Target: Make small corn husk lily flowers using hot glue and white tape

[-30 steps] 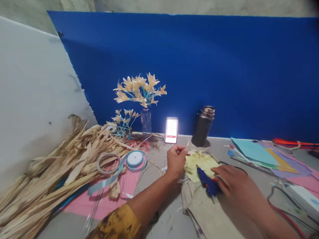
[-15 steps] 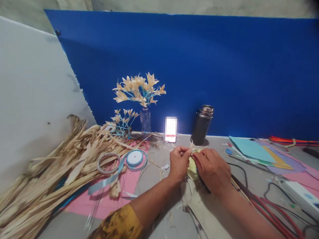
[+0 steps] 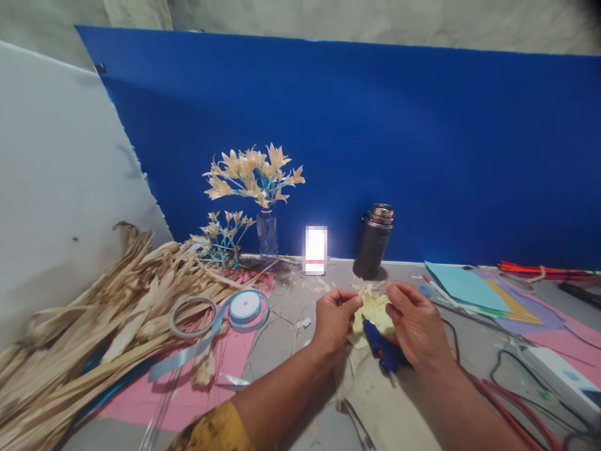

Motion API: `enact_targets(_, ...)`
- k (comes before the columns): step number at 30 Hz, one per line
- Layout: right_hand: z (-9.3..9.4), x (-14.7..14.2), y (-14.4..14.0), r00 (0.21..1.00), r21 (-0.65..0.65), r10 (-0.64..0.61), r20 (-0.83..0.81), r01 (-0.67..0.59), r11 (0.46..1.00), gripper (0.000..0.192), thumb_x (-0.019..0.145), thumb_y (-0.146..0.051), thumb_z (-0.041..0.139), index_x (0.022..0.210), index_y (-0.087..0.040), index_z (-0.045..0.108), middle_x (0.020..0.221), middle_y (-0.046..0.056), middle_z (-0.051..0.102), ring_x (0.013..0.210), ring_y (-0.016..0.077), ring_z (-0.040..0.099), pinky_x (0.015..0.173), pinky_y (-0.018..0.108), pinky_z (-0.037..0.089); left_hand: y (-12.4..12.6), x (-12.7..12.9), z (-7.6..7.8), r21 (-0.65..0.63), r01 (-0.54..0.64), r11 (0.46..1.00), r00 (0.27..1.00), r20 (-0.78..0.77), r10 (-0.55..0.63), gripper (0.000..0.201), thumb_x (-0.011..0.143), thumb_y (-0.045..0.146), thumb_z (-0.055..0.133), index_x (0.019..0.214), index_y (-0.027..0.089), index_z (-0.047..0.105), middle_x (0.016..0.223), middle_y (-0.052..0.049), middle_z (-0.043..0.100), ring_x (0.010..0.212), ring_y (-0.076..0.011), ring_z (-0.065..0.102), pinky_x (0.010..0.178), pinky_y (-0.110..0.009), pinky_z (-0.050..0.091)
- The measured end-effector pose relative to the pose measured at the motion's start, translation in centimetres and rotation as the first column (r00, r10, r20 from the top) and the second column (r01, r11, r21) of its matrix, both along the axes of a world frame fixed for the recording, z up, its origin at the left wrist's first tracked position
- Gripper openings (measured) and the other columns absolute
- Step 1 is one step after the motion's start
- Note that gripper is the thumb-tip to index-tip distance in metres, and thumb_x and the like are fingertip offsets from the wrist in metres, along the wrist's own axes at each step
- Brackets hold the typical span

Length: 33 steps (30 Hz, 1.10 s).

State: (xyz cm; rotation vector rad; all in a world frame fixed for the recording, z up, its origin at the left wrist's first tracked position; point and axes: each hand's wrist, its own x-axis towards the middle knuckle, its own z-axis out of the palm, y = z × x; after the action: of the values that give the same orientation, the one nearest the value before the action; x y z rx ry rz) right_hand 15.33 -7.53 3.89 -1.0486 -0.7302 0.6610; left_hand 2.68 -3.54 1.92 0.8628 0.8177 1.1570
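My left hand [image 3: 332, 318] is closed in a pinch on a small pale husk piece [image 3: 361, 289], held above a crumpled yellow paper [image 3: 381, 314]. A short way to its right is my right hand [image 3: 417, 322], its thumb and forefinger pressed together. What those fingers hold, if anything, is too small to make out. Between and below the hands, a blue glue gun [image 3: 381, 352] lies on the yellow paper, its nozzle toward my left hand.
Dried corn husks [image 3: 117, 313] are heaped at left beside a ribbon spool [image 3: 245, 307] and a tape roll [image 3: 193, 316]. Husk flowers [image 3: 253, 175] stand in a glass vase [image 3: 267, 235]. Behind the hands are a bright phone [image 3: 315, 250] and an open flask [image 3: 374, 241]. Right: coloured papers [image 3: 464, 287], power strip [image 3: 561, 379].
My hands have drawn apart; the right one moved rightward from the left's fingertips. The glue gun and yellow paper are now more exposed. The view has shifted slightly.
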Motion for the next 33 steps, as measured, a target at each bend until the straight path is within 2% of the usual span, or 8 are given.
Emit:
enact_targets(3, -0.6, -0.5, 0.1, 0.999, 0.004, 0.024, -0.046, -0.024, 1.000, 0.042, 0.056, -0.054, 0.093, 0.077, -0.020, 0.078, 0.067, 0.000, 0.066, 0.053, 0.0091, 0.046, 0.046, 0.023, 0.037, -0.4, 0.1, 0.1, -0.079, 0.041, 0.996, 0.999, 0.029, -0.039, 0.037, 0.052, 0.038, 0.090, 0.069, 0.016, 0.065, 0.047, 0.007, 0.049, 0.038, -0.0041, 0.032, 0.040, -0.021, 0.019)
enact_targets(10, -2.4, -1.1, 0.4, 0.999, -0.041, 0.014, -0.040, -0.016, 0.999, 0.038, 0.062, -0.049, 0.093, 0.081, -0.020, 0.079, 0.069, -0.001, 0.069, 0.055, 0.0102, 0.049, 0.047, 0.022, 0.040, -1.2, 0.1, 0.8, -0.166, 0.135, 0.977, 0.987, 0.109, -0.118, 0.043, 0.046, 0.037, 0.094, 0.068, 0.013, 0.067, 0.059, 0.002, 0.061, 0.040, -0.0017, 0.034, 0.040, -0.019, 0.017)
enact_targets(14, -2.8, -1.0, 0.4, 1.000, -0.055, 0.009, -0.019, -0.010, 0.998, 0.037, 0.065, -0.049, 0.092, 0.083, -0.020, 0.079, 0.067, -0.002, 0.066, 0.054, 0.0101, 0.047, 0.045, 0.022, 0.039, -1.3, 0.2, 0.8, -0.167, 0.139, 0.976, 0.986, 0.113, -0.121, 0.041, 0.046, 0.034, 0.095, 0.070, 0.012, 0.070, 0.065, -0.002, 0.066, 0.042, -0.0017, 0.037, 0.041, -0.019, 0.018)
enact_targets(18, -2.8, -1.1, 0.3, 1.000, -0.061, 0.006, -0.003, -0.006, 0.998, 0.037, 0.068, -0.051, 0.090, 0.084, -0.020, 0.079, 0.071, 0.000, 0.068, 0.055, 0.0113, 0.050, 0.046, 0.023, 0.042, -1.4, 0.3, 0.7, -0.164, 0.136, 0.977, 0.987, 0.108, -0.119, 0.039, 0.047, 0.032, 0.095, 0.071, 0.012, 0.071, 0.064, -0.002, 0.066, 0.043, -0.0023, 0.039, 0.041, -0.019, 0.019)
enact_targets(28, -2.8, -1.0, 0.3, 0.998, -0.073, -0.013, 0.064, 0.018, 0.997, 0.038, 0.067, -0.052, 0.089, 0.084, -0.020, 0.079, 0.074, 0.000, 0.070, 0.059, 0.0124, 0.054, 0.053, 0.025, 0.046, -1.4, 0.3, 0.7, -0.128, 0.121, 0.984, 0.990, 0.087, -0.110, 0.039, 0.050, 0.036, 0.091, 0.071, 0.014, 0.067, 0.059, 0.001, 0.061, 0.040, -0.0030, 0.039, 0.039, -0.019, 0.019)
enact_targets(33, -2.5, -1.1, 0.0, 0.994, -0.074, -0.033, 0.101, 0.041, 0.996, 0.039, 0.067, -0.050, 0.090, 0.088, -0.019, 0.079, 0.073, 0.000, 0.069, 0.061, 0.0142, 0.056, 0.054, 0.027, 0.047, -1.1, 0.3, 0.3, -0.094, 0.138, 0.986, 0.987, 0.097, -0.129, 0.042, 0.054, 0.042, 0.090, 0.072, 0.015, 0.063, 0.050, 0.006, 0.053, 0.039, -0.0033, 0.035, 0.039, -0.019, 0.019)
